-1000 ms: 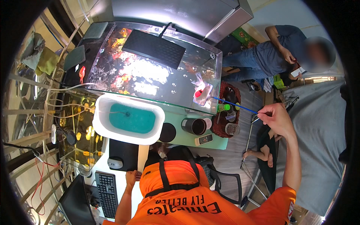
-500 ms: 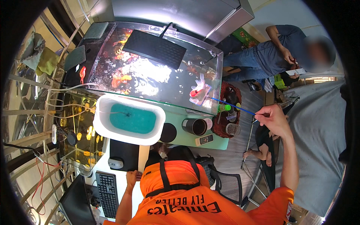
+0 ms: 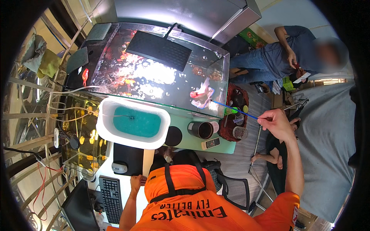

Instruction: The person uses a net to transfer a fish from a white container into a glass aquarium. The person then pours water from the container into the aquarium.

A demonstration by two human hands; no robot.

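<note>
My right hand [image 3: 274, 122] is closed in a pinch on the end of the blue handle [image 3: 239, 111] of a small fish net [image 3: 203, 101]. The handle slopes over the glass rim into the aquarium [image 3: 169, 82], where the net sits near the right wall. A red and white fish [image 3: 198, 94] with long pale fins is at the net; whether it lies inside or just above the mesh I cannot tell. My left hand [image 3: 137, 182] is curled by the white desk's edge, left of my orange-clad body, and its fingertips are hidden.
A white tub [image 3: 165, 127] of teal water stands in front of the aquarium. Beside it are a black cup [image 3: 199, 130], a remote [image 3: 210, 143] and a red basket [image 3: 231, 131]. A black lamp [image 3: 158, 50] spans the tank. One person [image 3: 285, 56] stands far right; another sits nearer.
My right hand has shifted a little left, carrying the net left with it. The fish has turned and its fins spread over the net. My left hand stays where it was.
</note>
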